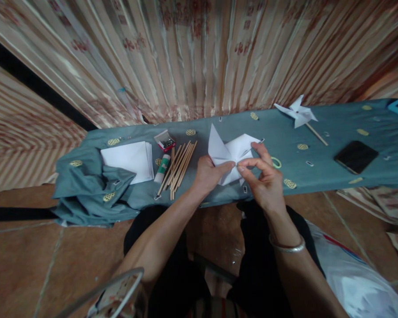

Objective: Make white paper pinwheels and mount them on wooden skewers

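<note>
Over the cloth-covered table, a white paper pinwheel (pixel 242 145) is held between both hands. My left hand (pixel 210 174) grips its left side, with the thumb pressed at the centre. My right hand (pixel 263 176) pinches at the same centre with thumb and index finger; what lies between those fingertips, perhaps something tiny, is too small to make out. One paper point stands up at the left of the pinwheel. Just right of my right hand, a green ring-shaped handle (pixel 276 162) shows, its other part hidden.
Left of the hands lie wooden sticks (pixel 181 170), a glue stick (pixel 162 168), a small box of metal pins (pixel 166 142) and stacked white paper (pixel 129 161). To the right are a pinwheel on a stick (pixel 298 114) and a black phone (pixel 356 157). A curtain (pixel 199 57) hangs behind.
</note>
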`<action>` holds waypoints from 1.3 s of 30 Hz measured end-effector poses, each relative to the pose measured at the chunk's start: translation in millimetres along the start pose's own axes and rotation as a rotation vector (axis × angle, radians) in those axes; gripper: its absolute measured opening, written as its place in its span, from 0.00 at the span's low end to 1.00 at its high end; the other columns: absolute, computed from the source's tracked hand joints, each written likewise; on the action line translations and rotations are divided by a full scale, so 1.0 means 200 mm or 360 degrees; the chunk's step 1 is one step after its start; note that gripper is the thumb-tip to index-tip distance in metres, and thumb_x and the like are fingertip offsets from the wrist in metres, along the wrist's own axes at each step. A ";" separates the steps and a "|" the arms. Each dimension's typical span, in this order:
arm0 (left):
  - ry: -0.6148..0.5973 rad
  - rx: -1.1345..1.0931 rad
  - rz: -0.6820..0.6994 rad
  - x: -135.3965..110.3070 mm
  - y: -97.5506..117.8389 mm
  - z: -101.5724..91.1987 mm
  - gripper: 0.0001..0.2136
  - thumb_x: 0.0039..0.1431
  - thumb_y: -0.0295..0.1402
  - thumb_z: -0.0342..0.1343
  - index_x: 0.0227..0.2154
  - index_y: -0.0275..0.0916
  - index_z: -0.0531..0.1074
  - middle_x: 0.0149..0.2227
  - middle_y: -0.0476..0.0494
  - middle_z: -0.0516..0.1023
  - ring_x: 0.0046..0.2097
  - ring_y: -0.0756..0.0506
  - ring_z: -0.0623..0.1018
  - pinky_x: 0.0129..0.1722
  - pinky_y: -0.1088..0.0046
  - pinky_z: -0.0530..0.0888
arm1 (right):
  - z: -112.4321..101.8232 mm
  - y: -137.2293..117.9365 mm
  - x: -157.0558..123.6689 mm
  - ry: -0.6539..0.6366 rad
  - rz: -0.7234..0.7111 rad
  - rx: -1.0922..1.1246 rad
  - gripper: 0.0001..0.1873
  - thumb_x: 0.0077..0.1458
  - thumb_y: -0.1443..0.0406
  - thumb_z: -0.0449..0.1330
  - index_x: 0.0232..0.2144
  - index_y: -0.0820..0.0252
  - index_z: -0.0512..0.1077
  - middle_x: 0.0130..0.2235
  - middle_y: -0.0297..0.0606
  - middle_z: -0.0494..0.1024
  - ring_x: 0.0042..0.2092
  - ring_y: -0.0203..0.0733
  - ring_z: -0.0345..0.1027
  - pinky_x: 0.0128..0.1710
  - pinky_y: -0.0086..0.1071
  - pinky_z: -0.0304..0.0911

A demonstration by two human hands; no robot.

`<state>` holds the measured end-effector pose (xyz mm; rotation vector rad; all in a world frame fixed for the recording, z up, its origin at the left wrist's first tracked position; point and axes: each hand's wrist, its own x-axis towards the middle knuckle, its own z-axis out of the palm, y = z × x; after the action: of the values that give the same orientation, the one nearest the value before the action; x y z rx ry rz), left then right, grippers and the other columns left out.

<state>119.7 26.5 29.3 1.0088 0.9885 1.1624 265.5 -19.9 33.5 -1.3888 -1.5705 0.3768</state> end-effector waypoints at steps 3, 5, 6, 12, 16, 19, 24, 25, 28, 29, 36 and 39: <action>-0.0009 0.0018 0.0034 0.00 -0.01 0.00 0.07 0.41 0.30 0.67 0.26 0.34 0.79 0.26 0.47 0.80 0.28 0.49 0.76 0.28 0.76 0.71 | 0.00 -0.01 0.00 -0.0025 -0.0001 0.0001 0.07 0.59 0.58 0.61 0.32 0.54 0.75 0.64 0.40 0.66 0.69 0.55 0.49 0.66 0.59 0.48; -0.0012 0.0013 0.0052 0.00 -0.01 0.00 0.07 0.41 0.30 0.67 0.25 0.34 0.79 0.26 0.48 0.80 0.27 0.49 0.75 0.28 0.76 0.70 | 0.00 -0.01 0.00 -0.0027 0.0006 0.0021 0.07 0.58 0.58 0.61 0.33 0.54 0.75 0.64 0.41 0.66 0.69 0.55 0.49 0.66 0.59 0.48; -0.0013 0.0015 0.0056 0.00 -0.01 0.00 0.06 0.41 0.30 0.67 0.25 0.34 0.78 0.25 0.48 0.79 0.27 0.50 0.75 0.28 0.77 0.70 | 0.00 -0.01 0.00 -0.0026 0.0013 0.0030 0.08 0.58 0.58 0.62 0.33 0.55 0.75 0.64 0.42 0.66 0.69 0.55 0.49 0.66 0.59 0.47; -0.0021 0.0045 0.0055 -0.01 0.00 0.00 0.06 0.42 0.30 0.67 0.25 0.34 0.78 0.26 0.48 0.79 0.27 0.50 0.75 0.29 0.76 0.70 | 0.00 -0.01 0.00 -0.0006 0.0048 0.0068 0.08 0.58 0.58 0.62 0.32 0.54 0.75 0.63 0.41 0.67 0.69 0.54 0.50 0.67 0.59 0.45; -0.0031 0.0070 0.0080 -0.01 0.01 -0.01 0.06 0.42 0.31 0.67 0.24 0.34 0.78 0.25 0.48 0.79 0.27 0.50 0.75 0.29 0.76 0.70 | 0.01 -0.01 0.00 0.0005 0.0070 0.0121 0.08 0.58 0.58 0.62 0.32 0.54 0.76 0.63 0.40 0.67 0.69 0.54 0.50 0.67 0.58 0.44; -0.0045 0.0069 0.0100 -0.01 0.00 -0.01 0.08 0.42 0.32 0.67 0.25 0.34 0.78 0.25 0.48 0.78 0.28 0.50 0.75 0.29 0.76 0.70 | 0.01 -0.01 0.00 0.0013 0.0097 0.0171 0.08 0.57 0.57 0.63 0.31 0.54 0.76 0.62 0.40 0.68 0.69 0.54 0.51 0.67 0.58 0.44; -0.0054 0.0112 0.0110 0.00 -0.01 -0.01 0.09 0.42 0.33 0.67 0.26 0.33 0.78 0.26 0.48 0.78 0.28 0.50 0.75 0.29 0.76 0.70 | 0.01 -0.01 0.01 0.0032 0.0153 0.0263 0.07 0.53 0.57 0.66 0.30 0.53 0.77 0.62 0.37 0.70 0.69 0.52 0.51 0.68 0.56 0.41; -0.0056 0.0133 0.0109 0.00 -0.01 -0.01 0.09 0.42 0.33 0.66 0.26 0.33 0.78 0.26 0.48 0.78 0.28 0.50 0.74 0.29 0.76 0.70 | 0.01 -0.01 0.01 0.0036 0.0164 0.0278 0.07 0.53 0.57 0.66 0.30 0.53 0.77 0.62 0.37 0.70 0.69 0.52 0.51 0.68 0.55 0.41; -0.0064 0.0201 0.0131 0.00 -0.01 -0.01 0.09 0.44 0.34 0.66 0.26 0.33 0.78 0.26 0.48 0.78 0.28 0.50 0.74 0.28 0.77 0.69 | 0.02 -0.02 0.01 0.0053 0.0190 0.0306 0.07 0.52 0.57 0.66 0.30 0.53 0.78 0.61 0.37 0.70 0.69 0.52 0.51 0.68 0.54 0.40; -0.0066 0.0220 0.0151 0.00 -0.01 -0.01 0.09 0.44 0.34 0.65 0.27 0.33 0.78 0.26 0.48 0.78 0.28 0.50 0.74 0.28 0.77 0.69 | 0.02 -0.02 0.01 0.0060 0.0196 0.0310 0.07 0.52 0.57 0.66 0.29 0.53 0.78 0.61 0.38 0.70 0.69 0.52 0.51 0.68 0.54 0.40; -0.0019 0.0486 0.0256 -0.02 0.00 -0.02 0.09 0.48 0.34 0.63 0.30 0.33 0.78 0.29 0.47 0.80 0.31 0.48 0.77 0.28 0.77 0.70 | 0.04 -0.04 0.00 0.0086 0.0237 0.0301 0.07 0.53 0.57 0.65 0.29 0.54 0.77 0.61 0.37 0.70 0.69 0.53 0.51 0.68 0.55 0.38; -0.0028 0.0565 0.0294 -0.02 0.00 -0.02 0.08 0.50 0.34 0.62 0.30 0.33 0.78 0.30 0.46 0.80 0.32 0.47 0.77 0.29 0.76 0.70 | 0.04 -0.04 0.00 0.0081 0.0274 0.0305 0.06 0.52 0.59 0.65 0.29 0.54 0.77 0.61 0.37 0.70 0.69 0.53 0.49 0.69 0.55 0.37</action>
<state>115.0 22.9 29.5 1.4148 1.1300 1.1475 254.7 -20.1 35.0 -1.3763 -1.3409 0.5761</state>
